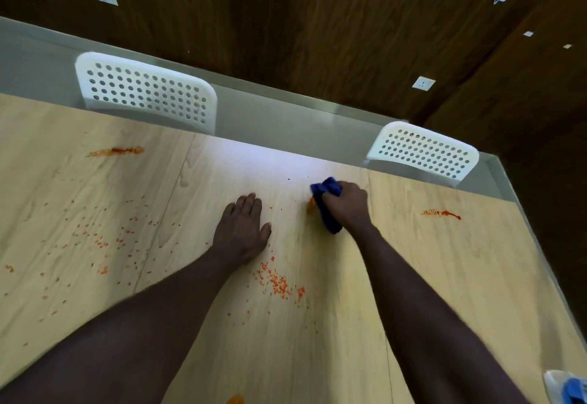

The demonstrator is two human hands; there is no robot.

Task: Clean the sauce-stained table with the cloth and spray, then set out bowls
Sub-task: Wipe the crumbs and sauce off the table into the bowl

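Wood table (pixel 444 276), sauce smears (pixel 116 151), white chairs (pixel 146 92)

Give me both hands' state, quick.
Left hand: open, fingers straight, flat on the table.
Right hand: closed around the blue cloth, pressing it on the table.

Bunched blue cloth (pixel 329 220) on pale wooden table (pixel 444 276), against an orange sauce smear (pixel 310 205).

Light wood table (pixel 444 276): red sauce smear (pixel 116 151) far left, second smear (pixel 441 213) right side, orange crumbs (pixel 278 284) scattered centre and left, blue cloth (pixel 328 213) near middle.
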